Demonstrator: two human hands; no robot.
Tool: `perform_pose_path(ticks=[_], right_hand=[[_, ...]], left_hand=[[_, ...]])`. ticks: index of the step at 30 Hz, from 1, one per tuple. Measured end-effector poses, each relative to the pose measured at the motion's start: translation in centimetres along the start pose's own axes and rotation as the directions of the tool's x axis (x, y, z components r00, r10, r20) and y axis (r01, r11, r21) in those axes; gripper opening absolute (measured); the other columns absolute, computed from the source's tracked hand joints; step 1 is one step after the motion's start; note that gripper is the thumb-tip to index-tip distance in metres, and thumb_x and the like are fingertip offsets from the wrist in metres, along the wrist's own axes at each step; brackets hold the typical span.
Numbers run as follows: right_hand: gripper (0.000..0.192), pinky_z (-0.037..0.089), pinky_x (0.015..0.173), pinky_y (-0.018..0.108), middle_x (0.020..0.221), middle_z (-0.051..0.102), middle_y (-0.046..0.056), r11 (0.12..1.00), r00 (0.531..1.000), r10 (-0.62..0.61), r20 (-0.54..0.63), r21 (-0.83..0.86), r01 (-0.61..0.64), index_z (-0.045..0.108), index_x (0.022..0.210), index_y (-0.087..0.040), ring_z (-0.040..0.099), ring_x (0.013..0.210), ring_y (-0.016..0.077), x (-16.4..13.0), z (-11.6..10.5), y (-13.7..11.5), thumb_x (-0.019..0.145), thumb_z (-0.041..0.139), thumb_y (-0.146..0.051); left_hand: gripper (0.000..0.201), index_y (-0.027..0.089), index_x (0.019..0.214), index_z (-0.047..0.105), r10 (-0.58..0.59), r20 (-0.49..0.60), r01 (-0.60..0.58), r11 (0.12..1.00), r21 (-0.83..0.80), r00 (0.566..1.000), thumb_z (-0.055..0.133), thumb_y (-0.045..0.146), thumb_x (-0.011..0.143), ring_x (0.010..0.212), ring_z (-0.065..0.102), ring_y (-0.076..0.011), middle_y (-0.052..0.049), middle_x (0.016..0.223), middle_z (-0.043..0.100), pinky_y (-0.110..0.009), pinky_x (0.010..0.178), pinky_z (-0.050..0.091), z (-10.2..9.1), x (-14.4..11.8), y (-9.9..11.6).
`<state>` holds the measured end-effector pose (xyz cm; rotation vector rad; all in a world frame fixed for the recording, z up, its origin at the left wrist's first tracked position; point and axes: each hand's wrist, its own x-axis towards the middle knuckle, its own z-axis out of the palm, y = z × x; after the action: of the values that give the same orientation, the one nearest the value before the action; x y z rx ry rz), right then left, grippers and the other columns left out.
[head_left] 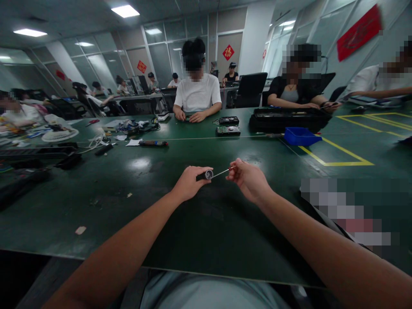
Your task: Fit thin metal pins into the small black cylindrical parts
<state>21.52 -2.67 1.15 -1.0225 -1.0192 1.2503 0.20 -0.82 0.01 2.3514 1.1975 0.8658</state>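
Between the thumb and fingers of my left hand is a small dark cylinder, its round, silvery open end turned towards me and slightly right. My right hand grips a thin screwdriver. Its red handle is mostly covered by the fingers, and the slim metal shaft slants down to the left. The tip reaches the right edge of the cylinder's end; whether it touches or sits inside is too small to tell. Both hands are just above the green tabletop.
Opposite, a person in a white shirt works at the table. Hard drives, a blue scoop-like bin and a long black casing lie beyond my hands. Cables and a dark tool-like object lie to the left.
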Motion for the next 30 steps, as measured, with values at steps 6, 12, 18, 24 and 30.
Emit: perform_pose_path(ticks=[6,12,18,24,30], right_hand=[[0.026,0.056,0.071,0.037,0.080,0.063,0.004,0.961,0.976,-0.205,-0.073,-0.203,0.186,0.058,0.088,-0.020,0.062,0.072,0.0174,-0.1,-0.1,-0.1,0.090,0.053,-0.045],[0.028,0.054,0.074,0.036,0.083,0.067,0.005,0.879,0.950,-0.313,-0.020,-0.384,0.281,0.060,0.093,-0.019,0.064,0.075,0.0177,-0.8,0.2,-0.4,0.093,0.051,-0.045],[0.030,0.051,0.070,0.035,0.081,0.071,0.006,0.816,0.943,-0.330,0.048,-0.488,0.311,0.063,0.093,-0.019,0.067,0.073,0.0186,-1.3,0.3,-1.1,0.093,0.052,-0.046],[0.049,0.032,0.050,0.029,0.047,0.051,-0.002,0.558,0.897,-0.440,0.046,-0.768,0.313,0.050,0.054,-0.023,0.046,0.046,0.0127,-1.9,0.2,-2.1,0.088,0.057,-0.058],[0.047,0.029,0.048,0.028,0.046,0.046,-0.004,0.474,0.852,-0.514,0.100,-0.795,0.379,0.048,0.054,-0.023,0.041,0.044,0.0112,-1.8,0.2,-1.8,0.088,0.058,-0.055]], left_hand=[[0.040,0.027,0.126,0.065,-0.038,-0.002,0.038,0.998,0.051,0.999,0.070,0.029,0.086,0.109,0.061,-0.0248,-0.005,0.119,0.070,-0.043,0.098,0.043,0.0,0.0,0.1],[0.039,0.028,0.124,0.066,-0.061,-0.004,0.061,0.996,0.060,0.998,0.071,0.030,0.085,0.108,0.062,-0.0256,-0.005,0.120,0.070,-0.044,0.100,0.042,-0.1,0.0,0.6],[0.040,0.027,0.126,0.065,-0.081,-0.004,0.081,0.995,0.062,0.997,0.070,0.029,0.086,0.108,0.062,-0.0262,-0.005,0.121,0.070,-0.049,0.104,0.038,-0.2,-0.1,0.7],[0.040,0.028,0.126,0.065,-0.050,-0.014,0.051,0.997,0.056,0.999,0.070,0.031,0.086,0.107,0.062,-0.0247,-0.005,0.120,0.070,-0.046,0.102,0.041,-0.1,-0.3,0.6],[0.041,0.028,0.127,0.064,-0.043,-0.010,0.044,0.997,0.057,0.999,0.070,0.031,0.086,0.106,0.061,-0.0244,-0.005,0.118,0.070,-0.048,0.105,0.038,0.0,-0.3,0.3]])
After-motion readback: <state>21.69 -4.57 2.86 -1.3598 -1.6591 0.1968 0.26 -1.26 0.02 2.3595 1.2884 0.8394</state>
